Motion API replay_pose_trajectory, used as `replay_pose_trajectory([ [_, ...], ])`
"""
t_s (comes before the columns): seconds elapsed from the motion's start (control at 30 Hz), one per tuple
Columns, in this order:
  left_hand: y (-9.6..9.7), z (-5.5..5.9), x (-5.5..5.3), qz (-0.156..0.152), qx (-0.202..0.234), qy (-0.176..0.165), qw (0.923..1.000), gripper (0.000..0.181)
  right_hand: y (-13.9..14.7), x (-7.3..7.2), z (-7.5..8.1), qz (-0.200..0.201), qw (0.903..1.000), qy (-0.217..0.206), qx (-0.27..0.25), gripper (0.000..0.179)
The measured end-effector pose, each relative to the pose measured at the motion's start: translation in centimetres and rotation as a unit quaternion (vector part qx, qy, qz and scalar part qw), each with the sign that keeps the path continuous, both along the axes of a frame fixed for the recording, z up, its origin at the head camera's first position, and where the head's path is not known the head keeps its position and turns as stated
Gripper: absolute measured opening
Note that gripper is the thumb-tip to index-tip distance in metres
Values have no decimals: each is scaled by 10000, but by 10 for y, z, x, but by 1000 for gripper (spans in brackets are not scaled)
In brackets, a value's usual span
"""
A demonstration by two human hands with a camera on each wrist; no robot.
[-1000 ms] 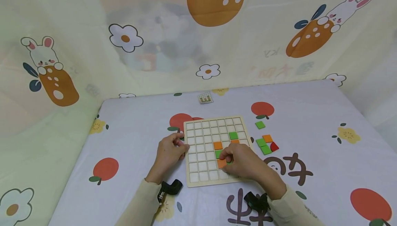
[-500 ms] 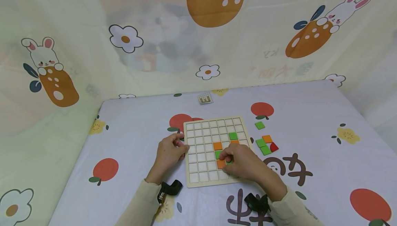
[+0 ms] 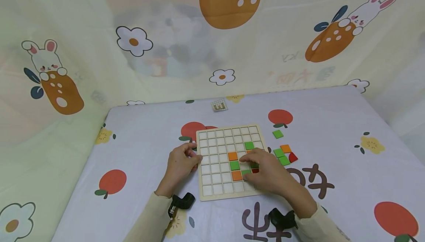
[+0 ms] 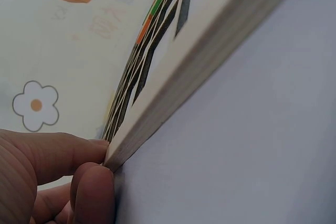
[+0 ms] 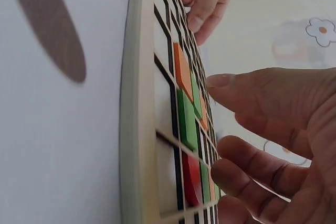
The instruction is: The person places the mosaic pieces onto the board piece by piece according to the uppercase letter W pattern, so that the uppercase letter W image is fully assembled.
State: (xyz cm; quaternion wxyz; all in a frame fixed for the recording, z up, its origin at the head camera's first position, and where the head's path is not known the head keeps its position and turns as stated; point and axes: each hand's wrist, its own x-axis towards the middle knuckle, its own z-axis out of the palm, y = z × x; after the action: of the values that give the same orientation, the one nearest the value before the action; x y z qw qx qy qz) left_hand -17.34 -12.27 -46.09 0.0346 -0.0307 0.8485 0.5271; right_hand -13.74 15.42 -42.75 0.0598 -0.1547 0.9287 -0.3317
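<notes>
A pale wooden grid board (image 3: 208,190) lies on the table, with several orange, green and red tiles set in its cells. In the head view, an orange tile (image 3: 232,156), a green tile (image 3: 234,165) and another orange tile (image 3: 237,176) form a column. My left hand (image 3: 180,162) grips the board's left edge between thumb and finger. Over the board's right half hovers my right hand (image 3: 269,172), thumb and fingers apart, holding nothing. It partly hides the tiles beneath. The right wrist view shows a red tile (image 5: 191,179) beside a green tile (image 5: 186,119).
Right of the board lie loose pieces: a green tile (image 3: 278,134), an orange tile (image 3: 285,148), two more green tiles (image 3: 281,156) and a red rounded piece (image 3: 292,157). A small patterned card (image 3: 219,105) is behind the board. A printed cloth curtain (image 3: 166,68) hangs behind the table.
My right hand has shifted slightly right and its fingers have spread, uncovering more of the green tiles and a red one. My left hand stays at the board's edge.
</notes>
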Motion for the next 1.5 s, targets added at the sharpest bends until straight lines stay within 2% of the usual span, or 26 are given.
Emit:
replay_pose_trajectory([
  [0.2, 1, 1, 0, -22, -37, 18, 10000, 42, 18, 0, 3, -304, 9992, 185, -195, 45],
  [0.43, 2, 2, 1, 18, -80, -4, 10000, 41, 49, -2, 2, -661, 9968, 446, -64, 44],
  [0.67, 2, 1, 2, 99, -16, -64, 9999, 40, 73, -21, 4, -1008, 9925, 685, -14, 42],
  [0.77, 2, 0, 1, 103, -10, -62, 9999, 40, 81, -33, 5, -1194, 9916, 507, -9, 44],
  [0.87, 1, 0, 1, 79, -11, -45, 10000, 40, 85, -46, 4, -1362, 9906, 137, -38, 45],
  [1.07, 1, 1, 2, 9, 8, 28, 10000, 41, 93, -71, -3, -1468, 9887, -220, 192, 47],
  [1.3, 2, 2, 2, -3, -42, -29, 10000, 42, 92, -83, -6, -1544, 9846, -594, 569, 52],
  [1.5, 1, 3, 2, 11, -73, -40, 10000, 42, 90, -88, -7, -1568, 9828, -739, 642, 45],
])
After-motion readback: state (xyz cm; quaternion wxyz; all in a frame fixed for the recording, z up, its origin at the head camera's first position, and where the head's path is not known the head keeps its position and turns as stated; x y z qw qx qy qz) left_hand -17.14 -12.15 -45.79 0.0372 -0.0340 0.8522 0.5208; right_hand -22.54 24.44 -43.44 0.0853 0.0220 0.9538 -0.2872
